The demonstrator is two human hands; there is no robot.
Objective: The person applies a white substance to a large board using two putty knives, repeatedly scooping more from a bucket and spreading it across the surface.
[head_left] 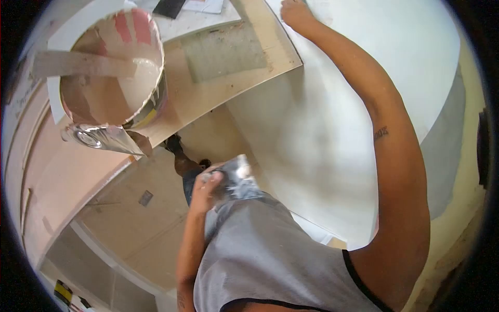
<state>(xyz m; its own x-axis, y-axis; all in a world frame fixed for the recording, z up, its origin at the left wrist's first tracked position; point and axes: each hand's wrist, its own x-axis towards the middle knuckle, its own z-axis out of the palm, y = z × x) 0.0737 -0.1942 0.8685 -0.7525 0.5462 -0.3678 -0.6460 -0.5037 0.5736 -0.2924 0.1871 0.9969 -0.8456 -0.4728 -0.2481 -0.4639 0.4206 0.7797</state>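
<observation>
While my left hand (208, 190) gripped a metal trowel (240, 179) against my shirt, my right hand (296, 13) pressed the white wall (322, 130), fingers unclear. I feared the plaster bucket (112, 73) nearby on the board (228, 88) could tip.

A tan board surface (228, 99) carries a bucket (112, 67) of pale compound with a flat stick (83, 63) across its rim. A grey mesh sheet (226, 52) lies flat on the board beside it, and a shiny metal trowel (101, 138) rests at the board's edge.
</observation>
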